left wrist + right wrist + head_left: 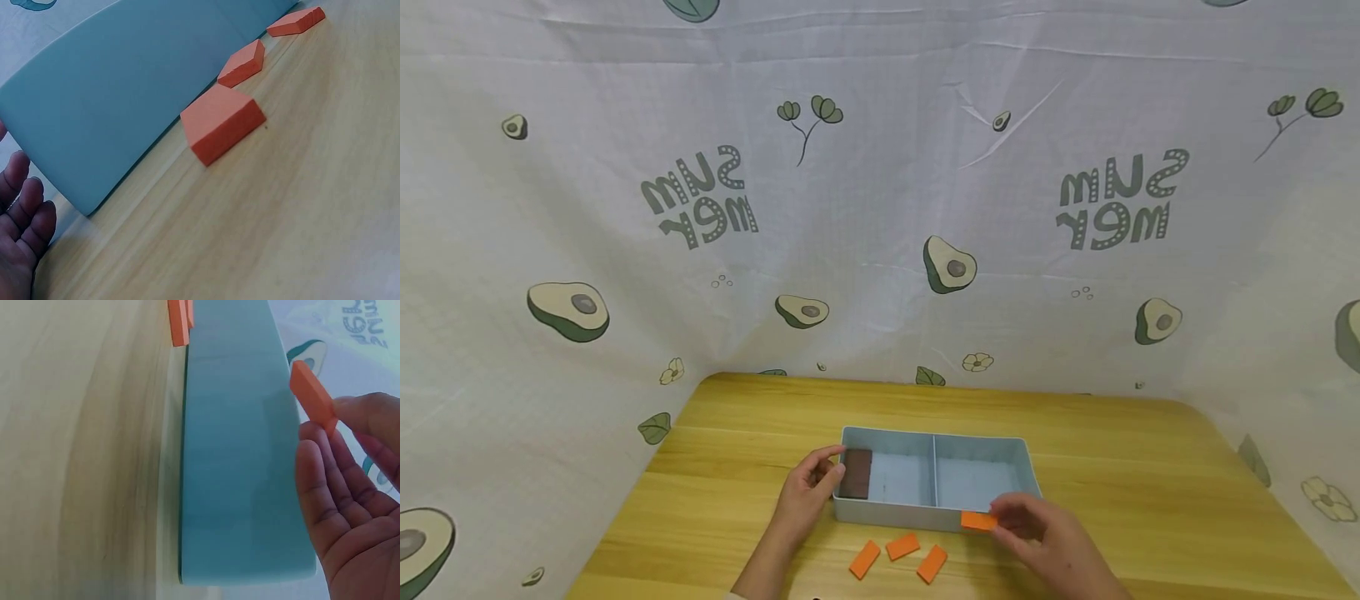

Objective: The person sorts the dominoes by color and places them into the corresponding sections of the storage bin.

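Observation:
A light blue box [887, 514] with two compartments stands on the table. My right hand [1047, 537] pinches an orange block [312, 394] between thumb and fingers, at the box's near rim by the right compartment. Close to the near wall, three more orange blocks lie on the table: a left one [865, 559], a middle one [902, 547] and a right one [932, 564]. At the box's left end rests my left hand [802, 493], its fingers loosely bent against the end wall. A dark brown piece [856, 474] lies at the left end of the left compartment.
The wooden table [737, 467] has rounded far corners. A white cloth [880, 192] printed with avocados and lettering hangs behind it and along both sides. A thin divider [935, 471] separates the box's compartments.

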A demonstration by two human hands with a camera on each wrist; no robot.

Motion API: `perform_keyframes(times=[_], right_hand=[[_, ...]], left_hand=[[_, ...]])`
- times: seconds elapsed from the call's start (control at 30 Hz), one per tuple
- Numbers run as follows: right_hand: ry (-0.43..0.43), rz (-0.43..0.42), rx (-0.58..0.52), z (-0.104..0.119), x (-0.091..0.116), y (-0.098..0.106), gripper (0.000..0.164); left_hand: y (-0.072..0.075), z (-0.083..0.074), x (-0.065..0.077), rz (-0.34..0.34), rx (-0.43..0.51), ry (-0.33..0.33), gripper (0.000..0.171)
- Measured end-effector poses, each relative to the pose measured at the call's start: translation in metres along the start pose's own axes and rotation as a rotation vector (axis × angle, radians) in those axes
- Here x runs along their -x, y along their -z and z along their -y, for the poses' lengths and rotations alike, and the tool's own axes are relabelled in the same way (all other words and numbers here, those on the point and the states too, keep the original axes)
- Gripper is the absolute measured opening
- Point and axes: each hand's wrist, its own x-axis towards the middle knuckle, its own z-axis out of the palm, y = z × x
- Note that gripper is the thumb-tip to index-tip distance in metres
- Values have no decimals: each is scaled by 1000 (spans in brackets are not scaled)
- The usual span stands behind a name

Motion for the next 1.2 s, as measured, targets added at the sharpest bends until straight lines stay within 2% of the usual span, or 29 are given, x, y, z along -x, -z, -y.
perform_keyframes(times=[0.27,0.5,0.8,1.07,1.2], right_hand=[[-15,-126,-107,11,-5,0,28],[-24,-185,-87,22,-21,-5,25],[-24,-198,-45,25,-41,-11,26],[-21,-185,80,26,-57,-15,23],[-36,-172,76,28,-63,-15,24]], left_hand=[[0,0,0,2,-4,7,30],[0,0,-1,2,-6,9,30],[0,0,-1,4,-5,13,30],[0,0,-1,0,-6,14,30],[-1,1,-1,0,-5,8,30]])
